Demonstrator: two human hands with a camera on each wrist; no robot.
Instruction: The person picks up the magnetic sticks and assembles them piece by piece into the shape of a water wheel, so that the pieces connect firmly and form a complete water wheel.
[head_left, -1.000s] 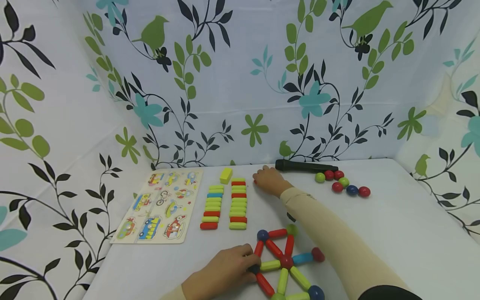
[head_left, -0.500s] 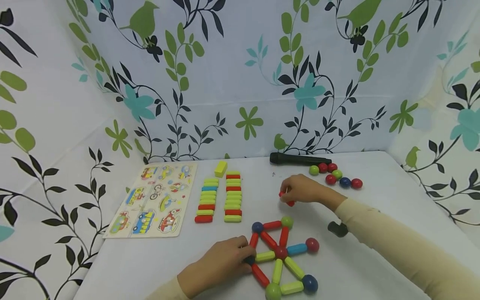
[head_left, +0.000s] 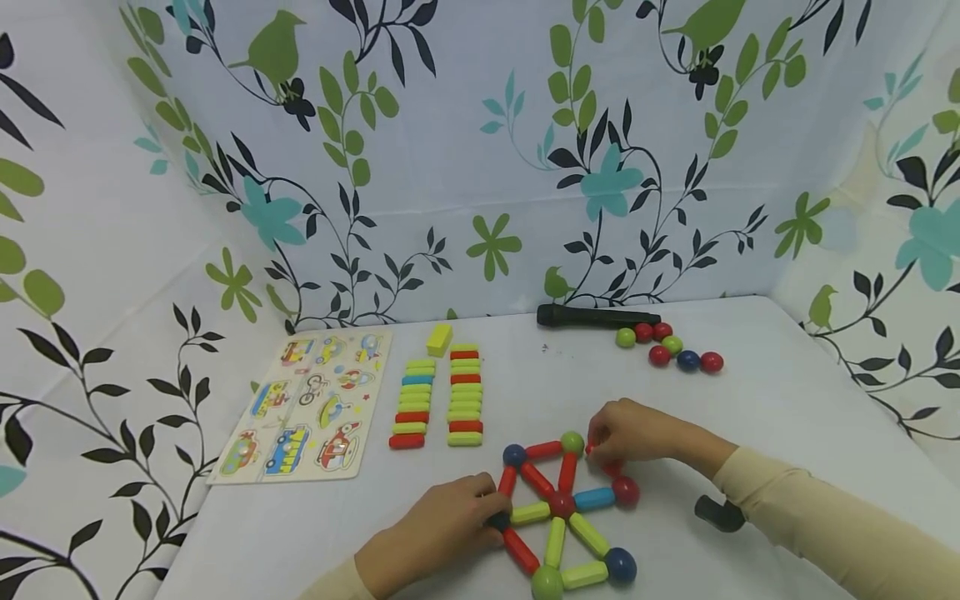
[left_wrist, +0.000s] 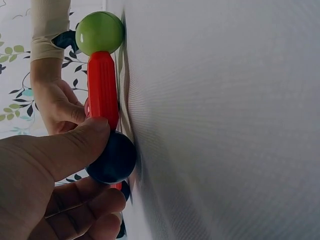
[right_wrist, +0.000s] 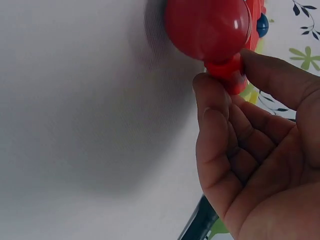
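A wheel-like figure of coloured sticks and balls lies on the table, a red ball (head_left: 562, 505) at its centre. My left hand (head_left: 442, 521) pinches the dark blue ball (left_wrist: 112, 157) at its left side, with the thumb also against a red stick (left_wrist: 102, 85). At the upper right, my right hand (head_left: 630, 429) pinches a short red stick (right_wrist: 230, 75) between thumb and fingers. In the right wrist view one end of that stick meets the outer red ball (right_wrist: 207, 25). Near its other end is a green ball (head_left: 572, 442); whether they touch is hidden.
Two columns of sticks (head_left: 465, 400) stand left of centre, a yellow block (head_left: 439, 340) behind them. A picture puzzle board (head_left: 303, 408) lies at the left. At the back are a black microphone-shaped object (head_left: 596, 317) and several loose balls (head_left: 687, 361).
My right hand has picked up a red stick near the stick columns and brought it right and towards me, to the figure's upper right. The left hand has stayed on the dark blue ball.
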